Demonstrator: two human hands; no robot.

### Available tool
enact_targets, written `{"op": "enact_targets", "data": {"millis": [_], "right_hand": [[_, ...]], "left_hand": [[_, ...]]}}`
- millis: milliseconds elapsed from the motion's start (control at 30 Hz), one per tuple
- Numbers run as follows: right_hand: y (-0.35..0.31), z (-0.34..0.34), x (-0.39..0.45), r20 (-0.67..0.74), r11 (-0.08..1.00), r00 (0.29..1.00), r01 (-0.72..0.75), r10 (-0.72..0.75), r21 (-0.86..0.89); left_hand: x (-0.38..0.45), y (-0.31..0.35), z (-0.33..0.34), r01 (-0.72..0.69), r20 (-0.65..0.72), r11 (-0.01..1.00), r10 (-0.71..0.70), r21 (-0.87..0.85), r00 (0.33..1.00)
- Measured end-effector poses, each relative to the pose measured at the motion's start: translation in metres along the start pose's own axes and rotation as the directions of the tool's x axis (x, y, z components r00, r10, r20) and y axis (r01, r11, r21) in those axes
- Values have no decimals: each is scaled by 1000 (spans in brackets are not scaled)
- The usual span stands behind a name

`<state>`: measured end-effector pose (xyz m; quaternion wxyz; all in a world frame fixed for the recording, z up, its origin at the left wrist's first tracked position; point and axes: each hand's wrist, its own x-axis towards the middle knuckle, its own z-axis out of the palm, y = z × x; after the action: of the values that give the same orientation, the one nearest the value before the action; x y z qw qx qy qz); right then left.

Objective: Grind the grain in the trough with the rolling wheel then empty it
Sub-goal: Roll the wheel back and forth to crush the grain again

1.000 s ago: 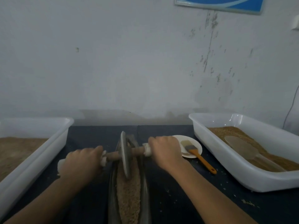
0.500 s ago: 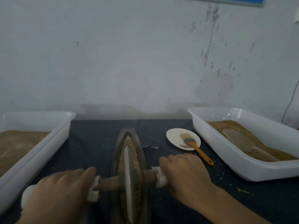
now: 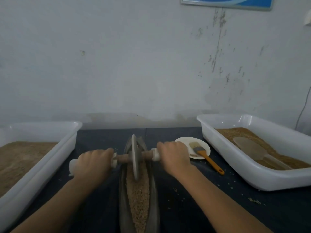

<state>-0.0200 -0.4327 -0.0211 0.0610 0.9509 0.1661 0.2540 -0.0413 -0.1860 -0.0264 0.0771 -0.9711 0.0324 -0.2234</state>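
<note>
Gripping both ends of the wooden axle: left hand (image 3: 94, 163) and right hand (image 3: 175, 155) each curl round a white-wrapped handle. Grey metal rolling wheel (image 3: 134, 158) stands upright in the narrow boat-shaped metal trough (image 3: 155, 199), lower centre of frame, at its far end. Tan crushed grain (image 3: 138, 195) fills the channel. Orange-handled brush (image 3: 204, 154) lies on a white round plate (image 3: 183, 140), centre right. White plastic trays at left (image 3: 50, 158) and right (image 3: 252, 175) on the dark surface (image 3: 193, 207).
</note>
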Motion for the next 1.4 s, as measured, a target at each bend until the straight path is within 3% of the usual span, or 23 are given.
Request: {"op": "enact_targets", "data": {"millis": [100, 200, 267, 333, 400, 633, 767, 900, 1000, 1100, 1233, 1400], "right_hand": [[-1, -12, -40, 55, 996, 997, 47, -51, 73], [2, -30, -78, 121, 984, 987, 86, -105, 154], [4, -40, -90, 198, 981, 974, 77, -112, 177], [3, -42, -93, 249, 985, 964, 53, -93, 164], [3, -36, -86, 248, 990, 967, 25, -59, 136], [0, 4, -2, 68, 998, 996, -53, 54, -25], [-1, 7, 16, -7, 999, 1000, -12, 12, -48], [0, -2, -11, -11, 998, 998, 54, -54, -41], [1, -21, -52, -49, 991, 990, 130, -131, -24], [6, -33, -87, 72, 992, 992, 98, -104, 83], [8, -37, -100, 246, 976, 968, -2, -53, 219], [3, -30, -85, 215, 990, 976, 2, -32, 139]], "left_hand": [[-37, 1, -17, -48, 40, 999, 47, 23, 998], [-71, -1, -46, -268, -59, 963, 268, -2, 962], [-84, 1, -59, -322, -114, 942, 311, -97, 943], [-83, 1, -62, -300, 8, 953, 301, -35, 954], [-68, 3, -44, -221, 31, 975, 220, 38, 975], [13, 2, -4, -72, -16, 997, 72, 34, 997], [19, -1, 8, -35, -19, 999, 35, -9, 999], [-11, 3, 0, -42, -54, 999, 41, -25, 998], [-48, 4, -17, -168, -98, 986, 169, 15, 981], [-73, 10, -43, -286, -181, 958, 285, 20, 941], [-66, 24, -59, -322, -132, 940, 336, 117, 933], [-47, 14, -41, -281, -32, 956, 284, 90, 958]]}}
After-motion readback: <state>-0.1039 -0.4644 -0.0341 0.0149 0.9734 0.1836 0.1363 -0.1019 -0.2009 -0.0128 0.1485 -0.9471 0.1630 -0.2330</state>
